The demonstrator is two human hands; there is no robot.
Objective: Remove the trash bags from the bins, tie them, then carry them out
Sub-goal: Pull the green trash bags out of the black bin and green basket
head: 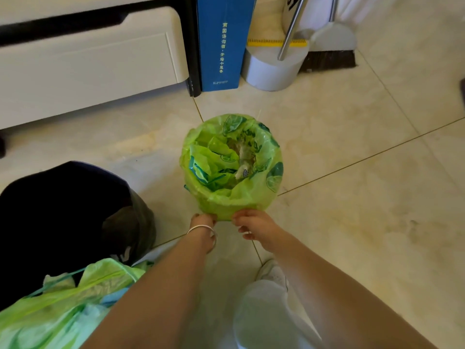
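Head view: left hand (203,221) and right hand (254,226) pinched the near rim of the translucent green plastic trash bag (232,162) lining the floor bin. Risk: thin film tearing if yanked, spilling contents.

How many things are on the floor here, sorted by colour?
Green: 2, the trash bag in the bin and a second green bag at lower left.
Blue: 1, the tall blue box.
White or grey: 2, the round dustpan holder and the broom.
Black: 1, a dark bag.
Total: 6.
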